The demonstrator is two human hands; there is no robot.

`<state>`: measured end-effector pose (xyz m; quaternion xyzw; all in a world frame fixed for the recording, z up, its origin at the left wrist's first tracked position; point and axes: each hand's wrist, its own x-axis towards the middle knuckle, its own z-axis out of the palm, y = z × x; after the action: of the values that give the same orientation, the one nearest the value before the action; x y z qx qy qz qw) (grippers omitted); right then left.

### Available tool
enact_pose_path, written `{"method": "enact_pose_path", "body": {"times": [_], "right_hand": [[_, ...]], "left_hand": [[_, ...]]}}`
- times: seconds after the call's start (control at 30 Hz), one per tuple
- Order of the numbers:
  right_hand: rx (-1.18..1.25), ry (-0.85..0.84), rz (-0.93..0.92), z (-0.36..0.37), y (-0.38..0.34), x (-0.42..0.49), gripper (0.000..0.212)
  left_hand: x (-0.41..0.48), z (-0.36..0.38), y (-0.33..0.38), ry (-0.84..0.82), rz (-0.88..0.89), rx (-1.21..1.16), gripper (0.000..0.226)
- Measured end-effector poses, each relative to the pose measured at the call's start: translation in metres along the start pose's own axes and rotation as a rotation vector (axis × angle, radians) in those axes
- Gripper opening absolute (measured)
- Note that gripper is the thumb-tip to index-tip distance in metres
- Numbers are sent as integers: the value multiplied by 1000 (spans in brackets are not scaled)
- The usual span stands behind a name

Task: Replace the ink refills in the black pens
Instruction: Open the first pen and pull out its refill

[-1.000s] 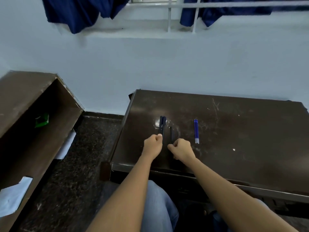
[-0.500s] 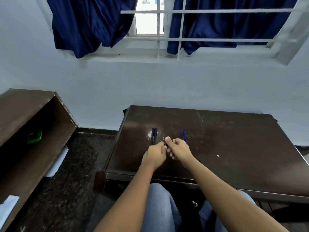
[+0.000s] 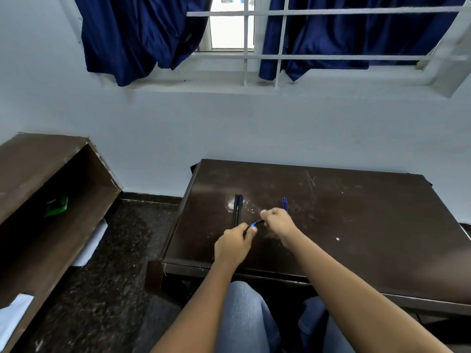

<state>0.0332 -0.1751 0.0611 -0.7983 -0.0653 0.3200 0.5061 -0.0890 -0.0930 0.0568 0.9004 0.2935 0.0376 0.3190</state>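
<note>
A black pen (image 3: 256, 223) is held just above the dark brown table (image 3: 356, 225), between both hands. My left hand (image 3: 233, 244) pinches its near end with thumb and fingers. My right hand (image 3: 276, 221) grips its far end in a fist. A short stretch of the pen with a blue glint shows between the hands. Two more black pens (image 3: 237, 208) lie side by side on the table just left of the hands. The blue ink refills (image 3: 284, 203) lie behind my right hand, mostly hidden by it.
A brown shelf unit (image 3: 51, 189) stands to the left with a green item (image 3: 57, 206) inside and white paper (image 3: 15, 315) near its front. The wall and a barred window with blue curtains (image 3: 142, 34) rise behind the table. My knees are under the table's front edge.
One pen has been lifted off the table and both hands now hold it; the hands have pulled slightly apart since half a second ago. The camera has tilted up.
</note>
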Motion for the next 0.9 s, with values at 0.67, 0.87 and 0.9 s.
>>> {"method": "enact_pose_path", "body": {"times": [0.67,0.87,0.9], "right_hand": [[-400,128,-77,14,27,54,19],[-911,49,-271,27,38,59,25],[-971,46,-317,29,41,61,26]], "left_hand": [[71,-4,3,144,-304,-493,27],[78,6,0,154,-322,-558,29],[79,8,-2,150,-340,-569,29]]}}
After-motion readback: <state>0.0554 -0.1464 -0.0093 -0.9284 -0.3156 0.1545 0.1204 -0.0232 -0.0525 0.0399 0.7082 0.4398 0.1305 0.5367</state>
